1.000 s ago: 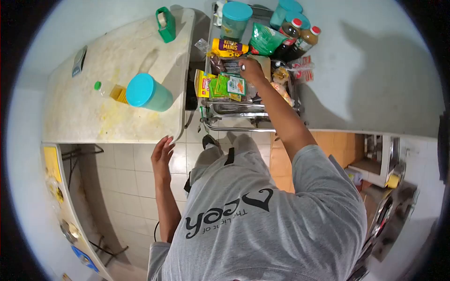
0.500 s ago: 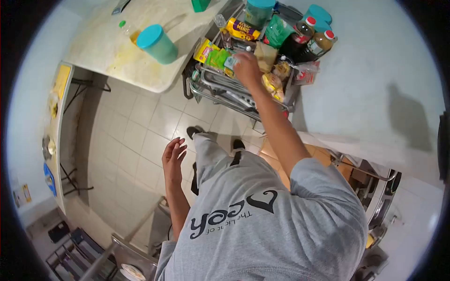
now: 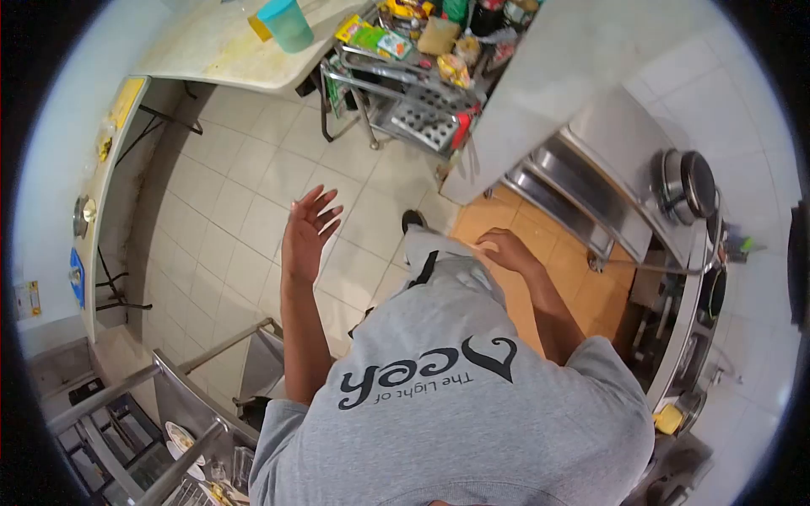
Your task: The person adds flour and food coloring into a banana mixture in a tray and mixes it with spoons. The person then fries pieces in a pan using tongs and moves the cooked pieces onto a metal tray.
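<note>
My left hand [image 3: 312, 234] hangs over the tiled floor with its fingers spread and nothing in it. My right hand [image 3: 510, 251] is low beside my grey trousers [image 3: 451, 266], its fingers loosely bent and apart, with no object visible in it. Farther ahead stands a metal rack cart [image 3: 396, 80], beyond the reach of both hands. On its top lie a green packet [image 3: 377, 39], a brown packet [image 3: 440, 36] and a yellow packet [image 3: 454, 71], among other groceries and dark bottles.
A white table [image 3: 211, 63] at upper left bears a turquoise-lidded container [image 3: 287, 25]. To the right are metal shelves [image 3: 561, 190] and a pot [image 3: 688, 185] on a counter. A metal rack with dishes [image 3: 181, 438] is at lower left. A black shoe [image 3: 413, 221] shows below me.
My right hand has drawn back from the groceries on the cart to beside my trousers. My left hand has risen slightly, its fingers more spread. The view has shifted, the cart now farther off.
</note>
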Tool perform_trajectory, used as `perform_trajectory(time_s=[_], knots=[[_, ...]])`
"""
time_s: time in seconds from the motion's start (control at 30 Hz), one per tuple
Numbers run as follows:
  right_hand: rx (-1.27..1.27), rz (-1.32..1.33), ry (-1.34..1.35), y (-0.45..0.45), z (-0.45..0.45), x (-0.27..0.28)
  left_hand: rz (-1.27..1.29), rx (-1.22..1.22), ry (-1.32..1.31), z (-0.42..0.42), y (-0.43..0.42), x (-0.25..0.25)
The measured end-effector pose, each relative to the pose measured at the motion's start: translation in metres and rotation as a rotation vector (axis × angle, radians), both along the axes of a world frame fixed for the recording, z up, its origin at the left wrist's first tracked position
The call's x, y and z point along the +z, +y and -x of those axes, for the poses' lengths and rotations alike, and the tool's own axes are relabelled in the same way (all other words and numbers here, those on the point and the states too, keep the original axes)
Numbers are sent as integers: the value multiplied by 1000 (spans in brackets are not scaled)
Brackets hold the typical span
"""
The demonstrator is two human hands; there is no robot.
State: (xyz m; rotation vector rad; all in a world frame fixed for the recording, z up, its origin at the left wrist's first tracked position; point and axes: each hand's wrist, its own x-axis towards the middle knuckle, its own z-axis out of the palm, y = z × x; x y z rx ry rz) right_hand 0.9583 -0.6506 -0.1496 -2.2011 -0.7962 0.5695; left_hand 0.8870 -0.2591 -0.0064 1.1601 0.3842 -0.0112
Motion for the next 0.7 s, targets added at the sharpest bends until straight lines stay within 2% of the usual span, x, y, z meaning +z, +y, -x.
perform_trajectory(time_s=[0.1,0.17,0.27,0.37,0.4,0.47,0.57,0.7], knots=[[-314,-3,86,-42,83,14,265,-8,-11,53,-21,-25],[-489,-38,212,-60,145,28,302,27,49,95,-47,-47],[-346,-35,323,-72,207,38,293,179,189,158,-82,-52],[-263,-173,332,-63,236,32,702,135,55,227,-92,-62],[-179,-105,192,-46,239,60,649,200,59,244,-92,-55],[-39,-176,13,-16,240,100,556,343,69,269,-100,-37],[167,-415,-72,28,263,153,199,420,-8,307,-121,-21],[559,-549,-177,31,316,212,5,381,7,361,-180,-23]])
